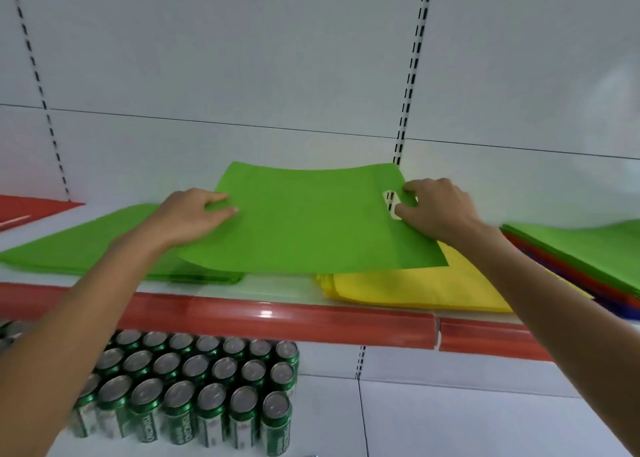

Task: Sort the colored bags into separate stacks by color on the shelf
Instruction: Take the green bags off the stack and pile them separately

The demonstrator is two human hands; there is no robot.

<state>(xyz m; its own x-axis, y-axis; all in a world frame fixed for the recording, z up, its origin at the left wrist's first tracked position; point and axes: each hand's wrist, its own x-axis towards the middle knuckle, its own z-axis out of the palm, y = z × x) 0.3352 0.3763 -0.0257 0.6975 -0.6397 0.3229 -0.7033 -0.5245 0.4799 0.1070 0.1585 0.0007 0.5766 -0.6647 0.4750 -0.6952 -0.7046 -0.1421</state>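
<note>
The left hand [194, 214] is pinching the green bag's [311, 221] left edge and the right hand [436, 210] is gripping at its handle cut-out, holding it above the shelf [277, 314], partly over the green stack [86, 245] and the yellow stack [415, 287]. It is looking light and floppy, probably thin fabric, so opposite edges are serving as the best holds.

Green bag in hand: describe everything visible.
The green bag is a flat, plain bright-green sheet, thin and matte like non-woven fabric, with a handle slot near its right edge. It is held roughly level, slightly bowed, over parts of the green stack and yellow stack. The left hand pinches its left edge; the right hand grips at the slot.
</note>
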